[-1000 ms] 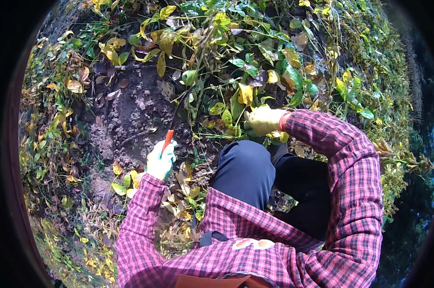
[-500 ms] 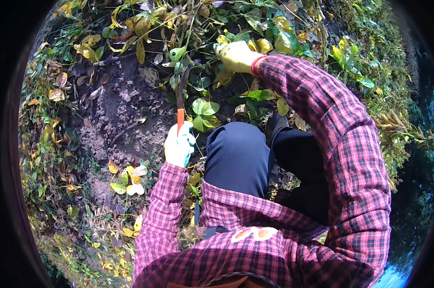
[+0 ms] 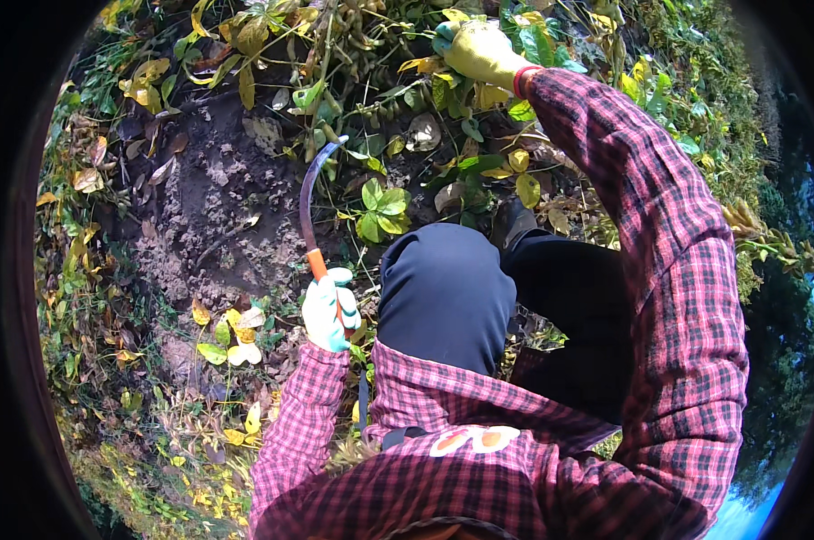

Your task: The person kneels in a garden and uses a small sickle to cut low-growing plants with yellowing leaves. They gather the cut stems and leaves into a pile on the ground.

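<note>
My left hand (image 3: pixel 329 312), in a white and teal glove, grips the orange handle of a sickle (image 3: pixel 308 205). Its curved dark blade arcs up toward the base of a leafy plant (image 3: pixel 335 108). My right hand (image 3: pixel 475 49), in a yellow-green glove, reaches far forward and is closed on the plant's stems and leaves at the top of the view. Both arms wear a red plaid sleeve. My knee in dark trousers (image 3: pixel 445 292) sits between the two hands.
Bare dark soil (image 3: pixel 213 207) lies left of the blade, strewn with yellow and green leaves. Dense low vegetation (image 3: pixel 686 117) surrounds the patch on every side. A dark boot (image 3: pixel 517 220) rests among leaves beside the knee.
My right hand has moved up and forward, deeper into the plants. My left hand has swung the sickle up so that its blade now shows, curved toward the stems.
</note>
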Demonstrator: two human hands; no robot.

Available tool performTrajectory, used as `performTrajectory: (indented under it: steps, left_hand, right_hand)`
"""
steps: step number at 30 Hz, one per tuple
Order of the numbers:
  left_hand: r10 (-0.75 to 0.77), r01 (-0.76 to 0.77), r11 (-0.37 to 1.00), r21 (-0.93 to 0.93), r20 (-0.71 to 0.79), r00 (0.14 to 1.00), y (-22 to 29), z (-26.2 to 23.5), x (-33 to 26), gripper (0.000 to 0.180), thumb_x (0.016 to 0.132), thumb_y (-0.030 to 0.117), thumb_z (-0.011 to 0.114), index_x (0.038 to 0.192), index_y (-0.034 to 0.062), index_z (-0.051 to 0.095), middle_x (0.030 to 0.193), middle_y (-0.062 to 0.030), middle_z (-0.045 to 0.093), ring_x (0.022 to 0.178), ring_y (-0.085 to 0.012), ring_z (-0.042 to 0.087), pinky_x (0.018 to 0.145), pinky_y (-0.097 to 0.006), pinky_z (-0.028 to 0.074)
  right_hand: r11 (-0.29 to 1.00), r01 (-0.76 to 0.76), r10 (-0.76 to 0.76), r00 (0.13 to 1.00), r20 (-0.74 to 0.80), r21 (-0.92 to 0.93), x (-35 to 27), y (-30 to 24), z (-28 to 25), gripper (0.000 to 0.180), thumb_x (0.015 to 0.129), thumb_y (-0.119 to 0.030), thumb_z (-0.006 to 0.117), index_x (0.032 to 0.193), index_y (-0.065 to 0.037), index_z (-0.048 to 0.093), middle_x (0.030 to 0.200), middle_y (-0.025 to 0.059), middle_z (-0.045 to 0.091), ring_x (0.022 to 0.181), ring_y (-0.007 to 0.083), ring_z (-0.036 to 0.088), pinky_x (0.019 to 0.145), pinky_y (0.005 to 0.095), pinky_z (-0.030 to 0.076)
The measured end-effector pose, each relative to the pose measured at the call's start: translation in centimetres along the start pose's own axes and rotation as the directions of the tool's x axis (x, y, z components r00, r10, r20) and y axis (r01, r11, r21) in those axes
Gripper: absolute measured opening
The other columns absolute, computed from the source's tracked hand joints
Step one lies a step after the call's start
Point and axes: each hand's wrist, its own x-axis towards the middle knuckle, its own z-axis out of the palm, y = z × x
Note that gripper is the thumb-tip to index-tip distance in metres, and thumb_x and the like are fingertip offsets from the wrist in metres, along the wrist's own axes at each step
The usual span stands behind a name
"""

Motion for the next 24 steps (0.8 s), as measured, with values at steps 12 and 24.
performTrajectory:
  steps: [12, 24]
  left_hand:
    - [0.033, 0.046, 0.753, 0.656, -0.107, 0.994, 3.3, 8.8, 8.4, 0.020, 0.093, 0.022, 0.057, 0.103, 0.0046, 0.057, 0.068, 0.0022, 0.050, 0.053, -0.0050, 0.046, 0.044, -0.020, 0.037]
    - [0.135, -0.152, 0.564, 0.812, 0.092, 0.987, 2.9, 9.2, 11.8, 0.020, 0.093, 0.025, 0.054, 0.101, 0.0066, 0.059, 0.063, 0.0038, 0.048, 0.049, -0.0048, 0.044, 0.042, -0.021, 0.032]
  right_hand:
    - [0.898, 0.261, -0.435, 0.647, 0.626, 0.355, -12.8, -5.8, 1.1, 0.062, 0.083, -0.038, 0.063, 0.132, -0.006, 0.042, 0.115, 0.0223, 0.057, 0.107, 0.0361, 0.055, 0.089, 0.0433, 0.046]
    - [0.566, -0.563, -0.040, 0.711, 0.702, 0.603, -7.8, -2.3, 4.2, 0.033, 0.091, -0.033, 0.051, 0.083, -0.003, 0.062, 0.070, 0.0055, 0.063, 0.058, 0.0179, 0.061, 0.051, 0.0339, 0.051]
